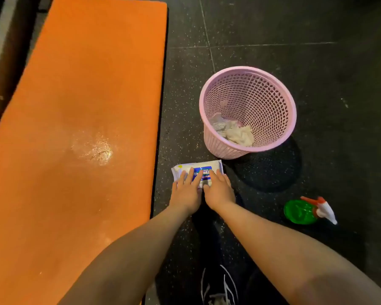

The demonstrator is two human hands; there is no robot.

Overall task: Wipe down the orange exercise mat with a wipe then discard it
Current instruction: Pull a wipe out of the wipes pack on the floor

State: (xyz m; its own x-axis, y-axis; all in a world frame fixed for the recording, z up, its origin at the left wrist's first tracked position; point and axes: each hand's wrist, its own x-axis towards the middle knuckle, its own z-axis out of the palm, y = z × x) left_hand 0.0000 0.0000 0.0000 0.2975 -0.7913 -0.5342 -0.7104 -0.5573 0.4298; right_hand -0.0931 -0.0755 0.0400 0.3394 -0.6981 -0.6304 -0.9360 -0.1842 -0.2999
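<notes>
The orange exercise mat (pixel 79 111) lies lengthwise on the dark floor at the left, with a wet shiny patch (pixel 92 148) near its middle. A white pack of wipes (pixel 185 167) with a blue label lies on the floor just right of the mat. My left hand (pixel 186 190) rests flat on the pack's left half with fingers straight. My right hand (pixel 218 188) lies on its right half, fingertips at the label; whether they pinch anything is hidden. A pink mesh bin (pixel 288 102) stands behind the pack, with crumpled used wipes (pixel 233 130) inside.
A green spray bottle (pixel 301 211) with a white and red trigger lies on its side on the floor at the right. My dark shoe (pixel 218 289) shows at the bottom. A wall edge runs along the mat's left side.
</notes>
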